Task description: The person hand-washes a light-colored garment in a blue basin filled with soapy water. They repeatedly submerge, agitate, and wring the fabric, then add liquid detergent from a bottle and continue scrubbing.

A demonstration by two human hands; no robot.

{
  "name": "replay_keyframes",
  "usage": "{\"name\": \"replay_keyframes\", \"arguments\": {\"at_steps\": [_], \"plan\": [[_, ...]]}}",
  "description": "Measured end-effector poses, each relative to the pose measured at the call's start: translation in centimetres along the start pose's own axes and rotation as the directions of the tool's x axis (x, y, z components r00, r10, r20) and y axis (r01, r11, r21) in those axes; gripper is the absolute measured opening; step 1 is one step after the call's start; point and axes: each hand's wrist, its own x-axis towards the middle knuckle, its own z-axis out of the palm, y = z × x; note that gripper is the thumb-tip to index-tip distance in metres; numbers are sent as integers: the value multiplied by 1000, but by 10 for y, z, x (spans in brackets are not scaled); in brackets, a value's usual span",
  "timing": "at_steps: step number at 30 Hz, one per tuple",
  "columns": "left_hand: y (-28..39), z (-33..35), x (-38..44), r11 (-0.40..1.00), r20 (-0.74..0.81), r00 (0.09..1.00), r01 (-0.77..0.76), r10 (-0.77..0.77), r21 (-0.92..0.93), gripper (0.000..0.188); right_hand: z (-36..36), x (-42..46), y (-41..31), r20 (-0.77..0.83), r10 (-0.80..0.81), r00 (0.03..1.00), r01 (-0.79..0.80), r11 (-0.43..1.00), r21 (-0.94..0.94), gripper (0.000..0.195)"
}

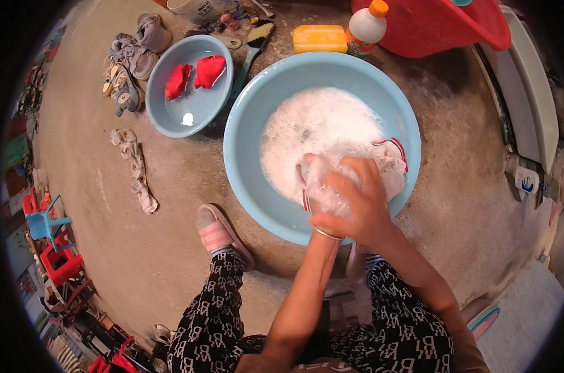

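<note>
Both of my hands are over the near right part of a large light-blue plastic basin that holds water and white suds. My right hand grips a wet, foamy white cloth garment with striped red-and-dark trim. My left hand is pressed into the same cloth, largely hidden by foam and by my right hand. A thin bracelet circles my left wrist. Part of the garment spreads against the basin's right inner wall.
A smaller blue basin holds water and two red cloth pieces. Beyond the large basin are a yellow soap bar, a bottle, a scrub brush and a red tub. Shoes and shoelace-like white cloth lie left.
</note>
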Motion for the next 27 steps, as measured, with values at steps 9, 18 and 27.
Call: {"name": "replay_keyframes", "arguments": {"at_steps": [9,18,27], "plan": [[10,40,-9,899,-131,983,-59,128,434,35,18,15,19,-25,169,985,-162,970,183,11],[100,33,30,876,-5,921,-367,388,314,61,-29,59,74,42,270,962,-272,931,242,58],[29,-51,61,224,-13,966,-46,257,973,22,-17,-1,104,236,518,822,-416,830,-372,52]]}}
